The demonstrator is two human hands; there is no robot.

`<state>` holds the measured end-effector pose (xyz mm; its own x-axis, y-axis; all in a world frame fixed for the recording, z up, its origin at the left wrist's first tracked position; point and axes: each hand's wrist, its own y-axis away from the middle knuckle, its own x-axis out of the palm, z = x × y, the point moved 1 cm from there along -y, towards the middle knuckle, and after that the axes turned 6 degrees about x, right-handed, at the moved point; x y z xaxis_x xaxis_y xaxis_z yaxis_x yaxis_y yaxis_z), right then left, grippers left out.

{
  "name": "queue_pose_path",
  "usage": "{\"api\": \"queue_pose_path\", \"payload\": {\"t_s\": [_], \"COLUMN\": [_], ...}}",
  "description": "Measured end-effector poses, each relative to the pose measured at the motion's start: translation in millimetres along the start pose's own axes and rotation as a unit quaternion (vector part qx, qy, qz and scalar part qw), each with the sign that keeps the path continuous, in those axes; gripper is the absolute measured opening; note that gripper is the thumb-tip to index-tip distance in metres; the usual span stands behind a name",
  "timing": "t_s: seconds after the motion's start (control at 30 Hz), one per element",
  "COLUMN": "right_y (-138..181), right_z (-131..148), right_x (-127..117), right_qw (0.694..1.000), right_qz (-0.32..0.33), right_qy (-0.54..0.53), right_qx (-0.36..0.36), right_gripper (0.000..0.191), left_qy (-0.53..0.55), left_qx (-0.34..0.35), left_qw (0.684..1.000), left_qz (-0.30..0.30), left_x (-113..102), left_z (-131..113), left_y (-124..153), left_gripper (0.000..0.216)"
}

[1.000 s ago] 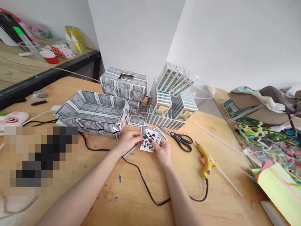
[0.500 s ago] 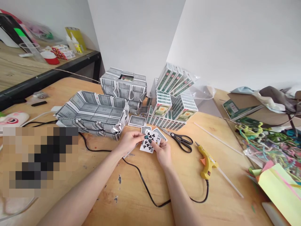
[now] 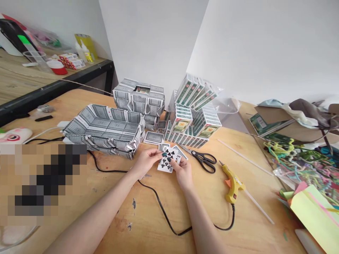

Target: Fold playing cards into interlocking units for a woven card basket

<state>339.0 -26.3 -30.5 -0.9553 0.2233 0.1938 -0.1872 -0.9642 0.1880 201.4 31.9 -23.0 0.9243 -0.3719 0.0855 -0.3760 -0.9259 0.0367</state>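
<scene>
A ten of clubs playing card (image 3: 166,165) is pinched between my two hands, face up above the table. My left hand (image 3: 147,162) is closed on its left side with thumb and fingertips. On the other side my right hand (image 3: 183,172) grips it with the thumb on its face; a king card's corner shows behind it. More cards (image 3: 154,137) lie face down just beyond. Behind my left hand stands an open box made of patterned cards (image 3: 106,127). Black-handled scissors (image 3: 205,160) rest right of my right hand.
A yellow glue gun (image 3: 234,185) with its black cord lies on the right, near clear glue sticks (image 3: 245,157). Stacked card packs (image 3: 182,121) and a second card-covered box (image 3: 140,97) stand at the back. Tangled pipe cleaners (image 3: 304,160) fill the right edge.
The camera view has shifted slightly. Both hands keep hold of the ten of clubs in nearly the same place.
</scene>
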Motion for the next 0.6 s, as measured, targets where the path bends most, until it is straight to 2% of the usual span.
{"api": "queue_pose_path", "payload": {"t_s": [0.17,0.27,0.43,0.6], "right_y": [0.4,0.3,-0.4,0.5], "right_z": [-0.7,-3.3,-6.1,-4.7], "right_x": [0.4,-0.1,-0.8,0.6], "right_qw": [0.999,0.999,1.0,1.0], "right_qz": [0.028,0.028,0.019,0.01], "right_qy": [-0.014,-0.017,-0.011,0.024], "right_qx": [0.015,0.01,0.004,0.006], "right_gripper": [0.027,0.023,0.023,0.025], "left_qy": [0.156,0.177,0.139,0.007], "left_qx": [-0.059,-0.073,-0.064,0.015], "left_qw": [0.986,0.981,0.988,1.0], "left_qz": [0.022,0.018,0.016,-0.001], "left_x": [-0.9,-1.7,-2.0,1.2], "left_z": [3.4,3.0,-1.7,-3.5], "left_y": [-1.1,-1.4,-0.7,1.3], "left_gripper": [0.026,0.025,0.024,0.023]}}
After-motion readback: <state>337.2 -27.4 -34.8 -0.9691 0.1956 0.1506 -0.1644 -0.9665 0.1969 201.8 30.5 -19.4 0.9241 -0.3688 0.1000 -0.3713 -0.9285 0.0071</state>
